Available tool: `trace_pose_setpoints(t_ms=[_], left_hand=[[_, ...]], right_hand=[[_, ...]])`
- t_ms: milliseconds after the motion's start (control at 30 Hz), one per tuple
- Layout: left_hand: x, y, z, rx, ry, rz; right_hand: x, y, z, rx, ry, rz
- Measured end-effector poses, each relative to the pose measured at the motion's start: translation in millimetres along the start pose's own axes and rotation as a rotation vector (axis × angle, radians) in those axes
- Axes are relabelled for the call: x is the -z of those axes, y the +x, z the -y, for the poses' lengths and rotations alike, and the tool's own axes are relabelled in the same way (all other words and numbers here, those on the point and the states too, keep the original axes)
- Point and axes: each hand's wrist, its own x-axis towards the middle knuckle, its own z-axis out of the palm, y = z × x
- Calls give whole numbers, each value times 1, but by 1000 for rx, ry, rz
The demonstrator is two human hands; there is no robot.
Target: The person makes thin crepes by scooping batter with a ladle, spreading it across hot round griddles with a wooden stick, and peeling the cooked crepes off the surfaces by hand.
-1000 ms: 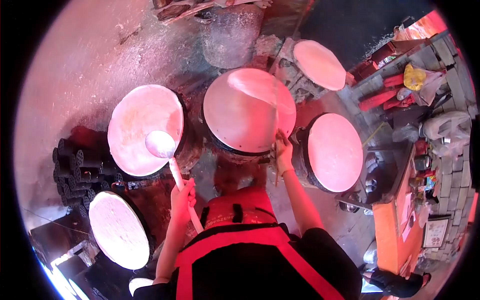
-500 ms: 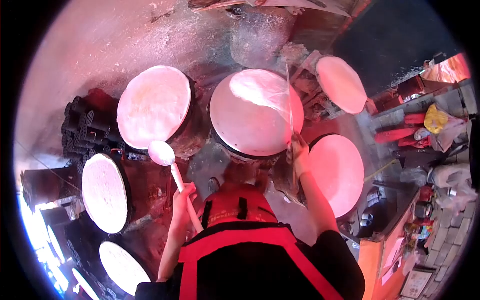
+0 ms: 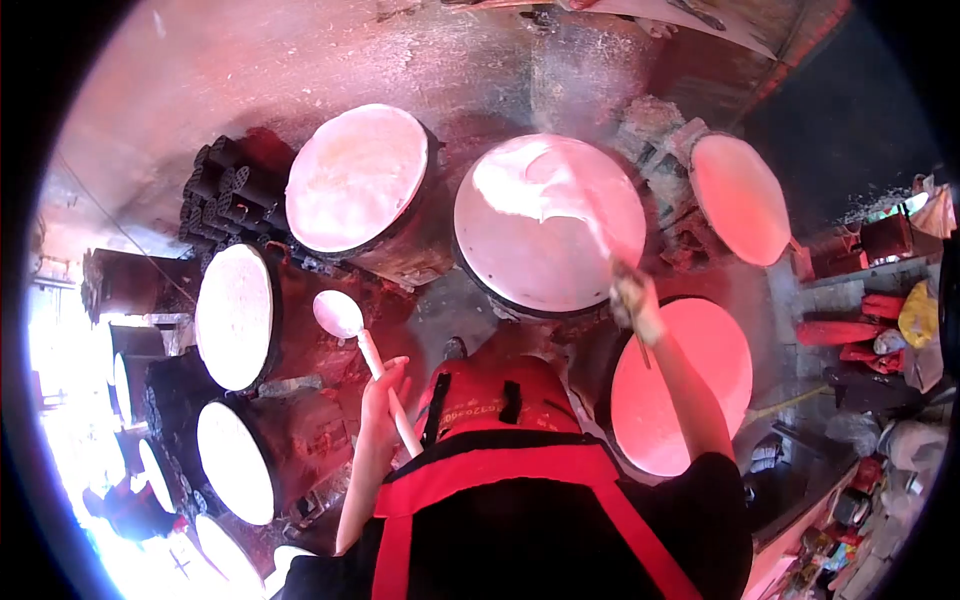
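My left hand (image 3: pixel 385 395) is closed round the pale handle of a ladle (image 3: pixel 338 314), whose bowl points up and away from my apron. In front of me is a round griddle (image 3: pixel 530 275) with a patch of white batter (image 3: pixel 515 180) on its far part. At the griddle's right edge, my right hand (image 3: pixel 634 298) grips a long thin spreader (image 3: pixel 604 238), blurred by motion. Its handle end sticks out below the hand, and its blade lies over the right part of the griddle. The right fingers are smeared.
Pale-covered round griddles stand about me: one at far left (image 3: pixel 357 178), one at left (image 3: pixel 234 317), one lower left (image 3: pixel 235 463), one at far right (image 3: pixel 740 198) and one under my right forearm (image 3: pixel 683 385). Black briquettes (image 3: pixel 215 195) are stacked behind at left. Red and yellow bags (image 3: pixel 915 315) lie at right.
The whole view has shifted. The spreader has swung from nearly upright to a slant at the griddle's right edge, and the batter's outline has changed. My left hand still holds the ladle.
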Motion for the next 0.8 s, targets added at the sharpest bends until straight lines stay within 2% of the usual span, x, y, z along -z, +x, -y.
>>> trace_pose_setpoints(t_ms=[33,67,133,233,333,367,467,567,633,667,700,733,800], left_hand=[[-1,-4,2,-8,-16,-10],[0,-6,6,-14,-30,-22],[7,-12,17,-23,-53,-51],[2,-33,28,14,48,-175],[8,-57,47,87,-15,-164],[9,-63,58,26,-51,-194],[-8,-81,55,86,15,-232],[-13,-88,50,106,17,-241],[-18,-84,44,53,61,-238],[-15,-79,43,74,93,-218],[-12,-73,42,95,125,-197],[-9,-66,39,116,161,-175],[-7,-58,31,155,155,-79]], right_hand=[[-6,9,22,-60,-38,-85],[-13,18,34,4,-11,-39],[-13,56,22,30,-234,135],[-14,10,38,-151,-201,348],[33,17,30,-127,-208,523],[47,27,32,-152,-140,517],[16,44,59,-62,-232,268],[17,62,20,-150,-327,380],[26,-2,27,-52,-322,524],[38,-22,17,-125,-258,557],[46,-47,12,-146,-295,482],[61,-63,0,-153,-184,515],[68,-63,-32,-89,-142,340]])
